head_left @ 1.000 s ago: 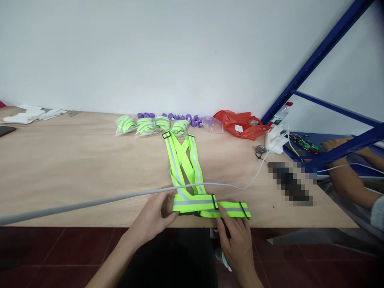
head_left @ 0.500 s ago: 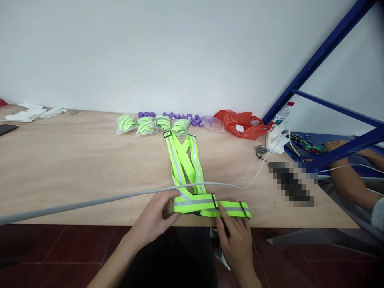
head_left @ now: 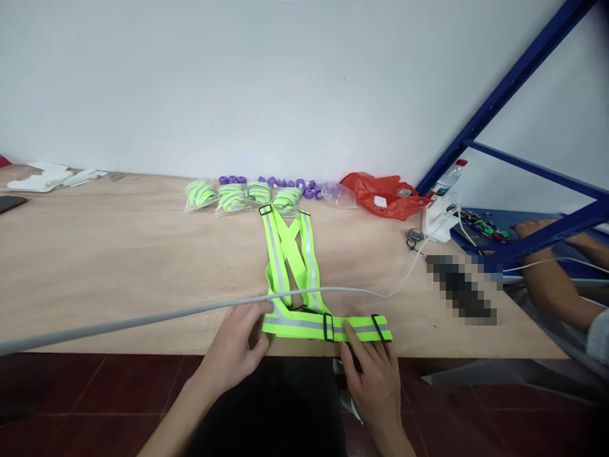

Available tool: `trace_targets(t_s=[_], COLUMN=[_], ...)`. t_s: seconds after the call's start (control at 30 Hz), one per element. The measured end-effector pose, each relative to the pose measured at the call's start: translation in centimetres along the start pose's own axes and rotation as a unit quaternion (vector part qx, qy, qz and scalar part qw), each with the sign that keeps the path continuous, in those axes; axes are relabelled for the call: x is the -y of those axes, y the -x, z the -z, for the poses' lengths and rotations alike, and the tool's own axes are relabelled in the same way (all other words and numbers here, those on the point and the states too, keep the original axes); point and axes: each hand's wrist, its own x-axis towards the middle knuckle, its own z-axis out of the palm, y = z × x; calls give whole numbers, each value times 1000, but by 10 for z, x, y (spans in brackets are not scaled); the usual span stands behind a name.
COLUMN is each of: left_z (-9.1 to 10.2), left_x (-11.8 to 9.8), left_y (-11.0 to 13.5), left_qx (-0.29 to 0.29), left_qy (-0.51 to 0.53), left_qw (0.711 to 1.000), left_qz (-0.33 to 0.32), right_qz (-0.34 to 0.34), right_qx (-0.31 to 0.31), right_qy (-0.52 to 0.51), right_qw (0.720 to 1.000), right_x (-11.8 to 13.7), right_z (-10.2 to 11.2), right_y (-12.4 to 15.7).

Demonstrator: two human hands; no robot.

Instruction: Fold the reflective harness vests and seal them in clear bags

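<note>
A neon-yellow reflective safety vest (head_left: pixel 291 266) lies flat on the wooden table (head_left: pixel 118 266), its crossed straps running away from me and its waist belt (head_left: pixel 309 326) along the near edge. My left hand (head_left: pixel 236 346) pinches the belt's left end between thumb and fingers. My right hand (head_left: pixel 371 374) grips the belt's right part near two black buckles, fingers curled over the table edge. A grey cable (head_left: pixel 143 317) crosses the vest just above the belt.
Several bagged folded vests (head_left: pixel 238 195), purple caps (head_left: pixel 295 185) and a red plastic bag (head_left: pixel 385 193) line the wall. A white charger and bottle (head_left: pixel 440 209) stand right, by a blue metal frame (head_left: pixel 499 95). Another person's arm (head_left: pixel 552 279) rests at the right edge.
Both hands have pulled the belt leftward and slightly toward me; its left end and buckles have shifted left, and the belt now lies straighter.
</note>
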Motion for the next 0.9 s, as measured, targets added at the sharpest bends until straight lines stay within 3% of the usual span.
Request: trace_targets(t_s=[0.47,0.63,0.77,0.9], left_z=[-12,-9,-3,-2], left_x=[2,1,0,4], left_y=[4,4,-4,-12], left_qx=[-23,-32,-1,8], left_qy=[-145,-172,-208,-201], left_qw=[989,981,968,970], left_qz=[-24,-89,-137,-139], right_qz=[-24,-47,-30,-8], right_qx=[-9,-6,-24,-100], right_qy=[12,21,-6,-46], right_qw=[1000,999,999,994], right_x=[-3,-6,-10,-9], right_z=[-6,-10,0,20], right_y=[8,13,9,3])
